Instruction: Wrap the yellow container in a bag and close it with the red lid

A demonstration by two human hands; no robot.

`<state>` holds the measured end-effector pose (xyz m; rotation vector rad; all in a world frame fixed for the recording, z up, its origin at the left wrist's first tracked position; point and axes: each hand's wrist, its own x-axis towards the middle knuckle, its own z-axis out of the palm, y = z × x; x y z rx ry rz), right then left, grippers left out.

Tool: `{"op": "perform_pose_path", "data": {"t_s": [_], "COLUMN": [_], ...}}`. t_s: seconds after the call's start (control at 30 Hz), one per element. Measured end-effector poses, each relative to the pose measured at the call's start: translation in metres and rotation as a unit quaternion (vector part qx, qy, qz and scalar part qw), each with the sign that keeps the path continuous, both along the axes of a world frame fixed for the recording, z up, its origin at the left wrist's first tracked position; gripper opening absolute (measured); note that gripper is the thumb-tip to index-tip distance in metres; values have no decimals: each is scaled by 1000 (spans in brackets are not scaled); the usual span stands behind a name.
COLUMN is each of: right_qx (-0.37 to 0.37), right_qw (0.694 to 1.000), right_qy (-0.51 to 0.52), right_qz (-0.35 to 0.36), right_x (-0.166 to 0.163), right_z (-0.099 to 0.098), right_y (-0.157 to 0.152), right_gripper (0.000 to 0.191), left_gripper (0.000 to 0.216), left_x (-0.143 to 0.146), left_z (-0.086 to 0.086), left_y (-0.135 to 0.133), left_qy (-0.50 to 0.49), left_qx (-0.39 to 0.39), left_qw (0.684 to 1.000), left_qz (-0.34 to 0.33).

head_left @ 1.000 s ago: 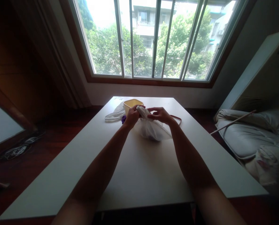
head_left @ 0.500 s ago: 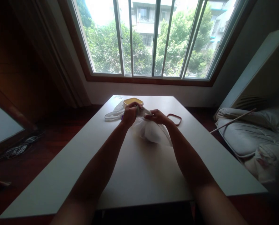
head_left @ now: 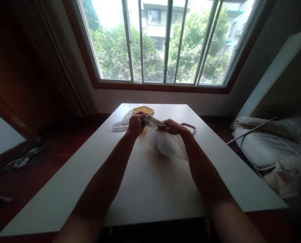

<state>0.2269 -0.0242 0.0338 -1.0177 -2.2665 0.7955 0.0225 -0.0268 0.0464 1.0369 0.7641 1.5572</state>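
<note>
A translucent white plastic bag (head_left: 169, 145) with something pale and rounded inside hangs at or just above the table; its contents are too blurred to name. My left hand (head_left: 137, 123) is closed on the gathered neck of the bag. On the other side, my right hand (head_left: 171, 127) pinches the same twisted neck, which is stretched between the two. Just behind my left hand stands a yellow bin (head_left: 147, 110), partly hidden by it.
Another stretch of thin white plastic (head_left: 121, 125) lies on the white table (head_left: 150, 192), left of the bin. A reddish-brown square ring (head_left: 191, 127) rests behind my right wrist. A padded grey seat (head_left: 262, 145) with a stick across it stands to the right.
My left hand has moved a little left and toward me, drawing the bag's neck out longer. The bag has shifted slightly right, and more of the bin shows.
</note>
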Motion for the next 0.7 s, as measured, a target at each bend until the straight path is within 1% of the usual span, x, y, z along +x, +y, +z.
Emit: {"op": "perform_pose_path", "data": {"t_s": [0.13,0.23,0.3,0.37,0.43,0.5,0.57,0.6,0.67,0.7], "right_qx": [10,7,7,13,24,37,45,48,52,54], "right_qw": [1000,998,997,993,989,984,978,975,970,968], "right_qy": [17,50,58,54,46,36,32,33,41,44], "right_qz": [-21,-30,-60,-101,-138,-169,-202,-217,-235,-241], "right_x": [3,12,19,26,31,36,40,41,44,45], "right_z": [-2,0,2,4,5,4,2,1,0,0], "right_y": [3,3,2,2,3,7,11,13,15,16], "right_gripper": [46,47,49,50,52,52,53,52,51,51], "left_gripper": [12,24,31,36,38,37,37,37,38,40], "left_x": [0,0,0,-1,-3,-6,-11,-14,-21,-25], "left_z": [0,-1,-2,-5,-8,-9,-10,-10,-13,-15], "left_y": [-2,-3,-2,1,5,8,8,9,10,12], "left_qy": [30,72,97,115,138,177,256,307,403,440], "left_qx": [5,29,43,52,63,80,107,126,167,181], "left_qw": [999,997,994,992,988,981,958,937,880,853], "left_qz": [10,-15,-29,-25,-15,13,73,113,187,213]}}
